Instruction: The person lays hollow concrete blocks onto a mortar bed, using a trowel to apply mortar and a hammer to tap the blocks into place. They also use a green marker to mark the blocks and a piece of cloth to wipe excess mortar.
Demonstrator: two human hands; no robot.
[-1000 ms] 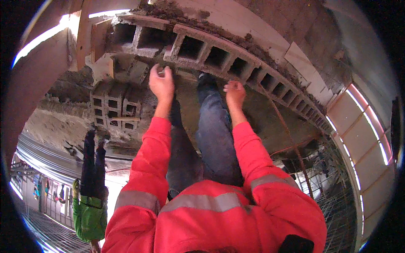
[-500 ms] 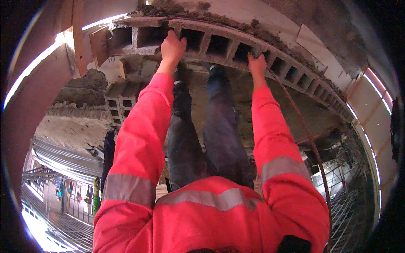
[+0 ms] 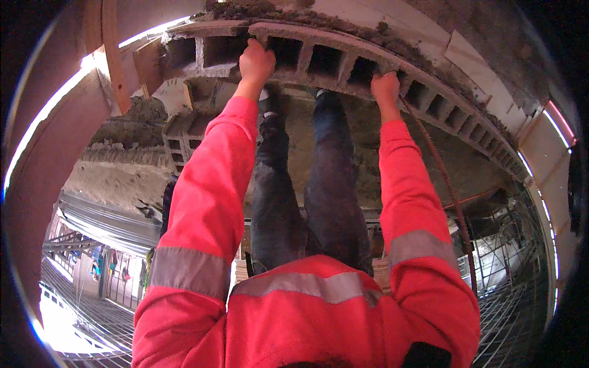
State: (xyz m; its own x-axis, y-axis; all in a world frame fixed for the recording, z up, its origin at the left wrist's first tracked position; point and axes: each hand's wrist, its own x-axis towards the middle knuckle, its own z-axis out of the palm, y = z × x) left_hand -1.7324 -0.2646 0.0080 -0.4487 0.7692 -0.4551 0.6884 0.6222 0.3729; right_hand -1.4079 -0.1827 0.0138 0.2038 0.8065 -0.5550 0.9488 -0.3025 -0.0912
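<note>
My left hand is closed on the left end of a grey hollow concrete block, its fingers over the edge by an open cell. Around the right end of that block closes my right hand, with its fingertips partly hidden inside a cell. Both arms are stretched far forward. The block lies in a long curving row, its dark cells facing me. Directly left of it is another hollow block, close to my left hand.
Mortar clumps lie behind the row. A wooden post stands at the left. Stacked hollow blocks sit lower left. A rusty reinforcing bar slants past my right arm. Wire mesh shows at the lower right.
The whole scene has shifted slightly to the right in the picture. Both hands remain on the same concrete block, and its place in the row looks nearly the same.
</note>
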